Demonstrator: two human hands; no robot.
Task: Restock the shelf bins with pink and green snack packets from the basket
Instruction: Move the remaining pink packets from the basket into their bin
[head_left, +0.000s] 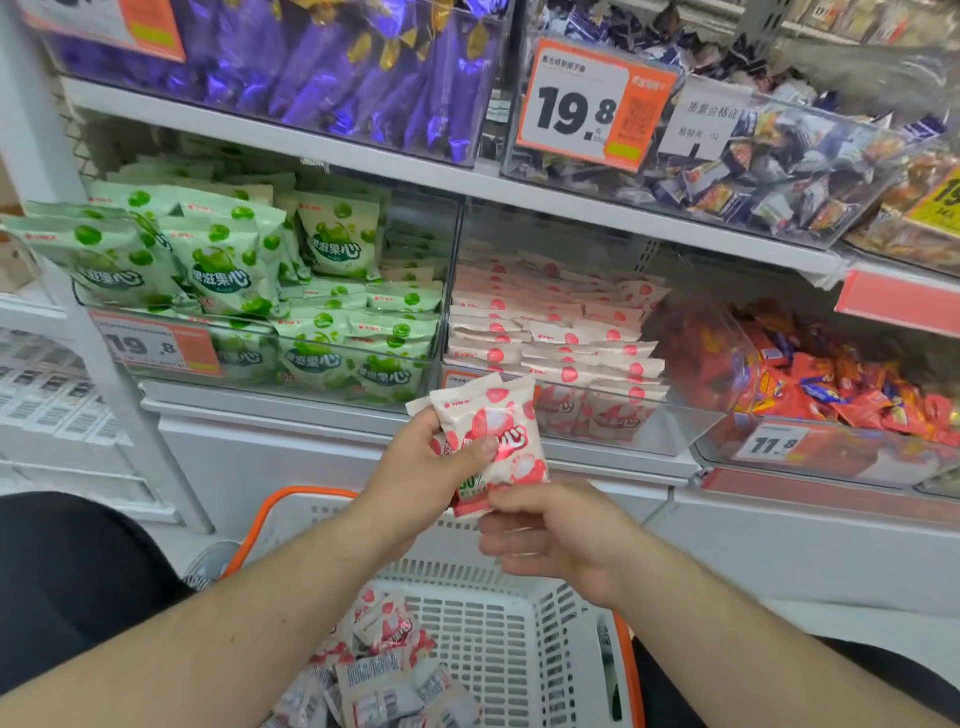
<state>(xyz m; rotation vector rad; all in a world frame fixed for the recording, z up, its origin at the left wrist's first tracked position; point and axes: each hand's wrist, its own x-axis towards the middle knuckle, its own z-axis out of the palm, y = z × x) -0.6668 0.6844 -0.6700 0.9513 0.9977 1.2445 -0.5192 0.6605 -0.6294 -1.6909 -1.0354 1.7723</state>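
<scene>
Head view: the left hand (421, 467) grips a small stack of pink packets (493, 436), thumb pressed across the front, fingers curled behind; the right hand (550, 530) pinches the stack's lower edge; beyond the fingertips stands the pink bin (670, 431), the green bin (260, 364) to its left; below both wrists, the basket (519, 623) holds more packets.

Pink-spotted white packets (493, 431); white basket (498, 623), seemingly orange-rimmed.
</scene>
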